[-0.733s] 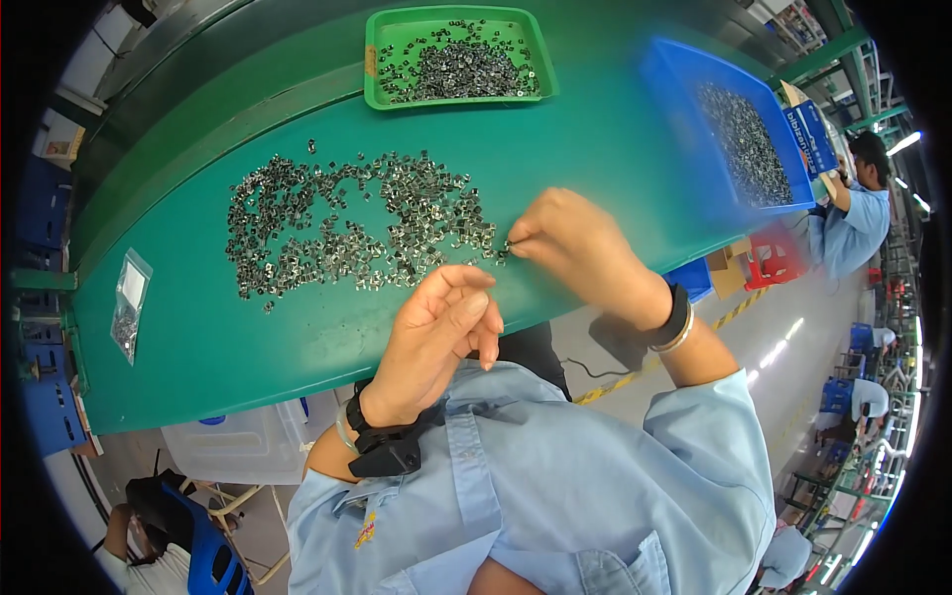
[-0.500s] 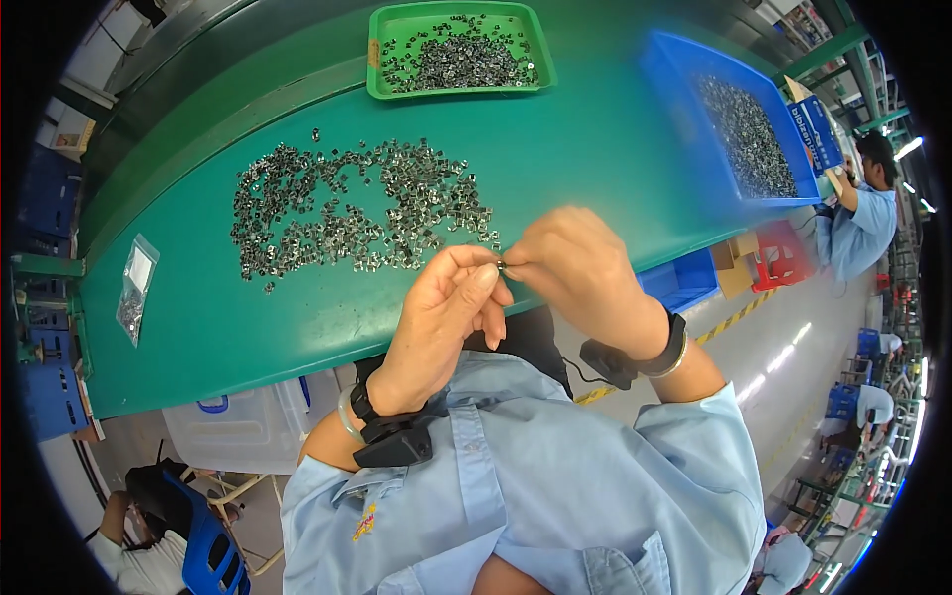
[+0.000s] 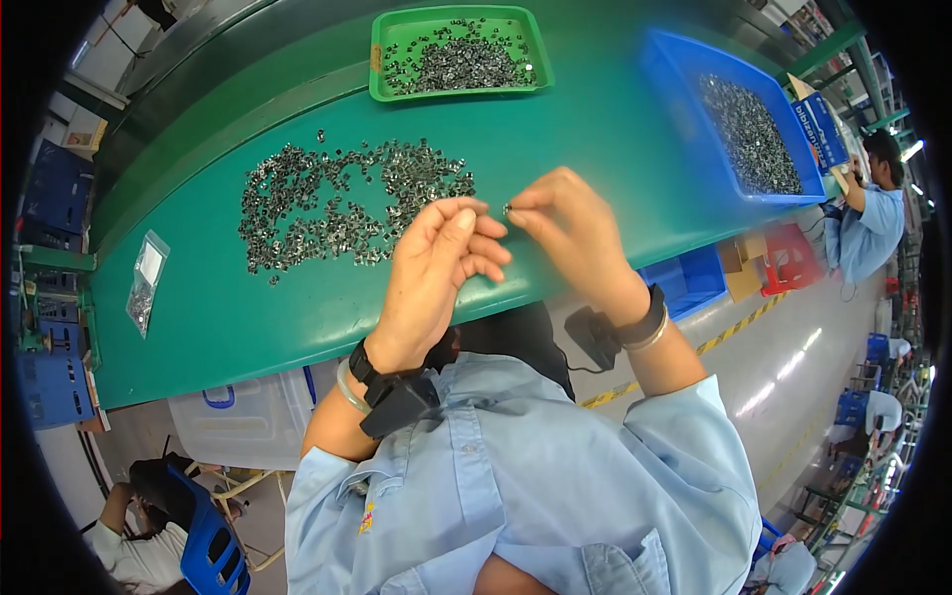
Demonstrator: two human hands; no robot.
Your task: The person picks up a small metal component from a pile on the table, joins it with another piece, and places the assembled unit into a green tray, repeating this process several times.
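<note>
Between the thumb and forefinger of my right hand [image 3: 578,230] is a small shiny metal piece [image 3: 507,209], dark and silver. My left hand [image 3: 428,266] is just to its left, a small gap away. Its thumb rests against the forefinger while the other fingers curl loosely; whatever may be in that pinch is too small to make out. Beyond and left of the hands, a broad scatter of similar small metal pieces [image 3: 297,213] lies on the green tabletop [image 3: 327,332].
A green tray [image 3: 373,87] of small pieces stands at the far side. To the right is a blue bin [image 3: 684,119] with many more. A clear plastic bag [image 3: 147,283] lies at the left. Another person [image 3: 873,223] is beyond the bin; a blue crate [image 3: 689,283] sits below the table edge.
My hands were together at one small piece; now they are apart, both slightly farther from my body. The right hand has drawn away holding the metal piece.
</note>
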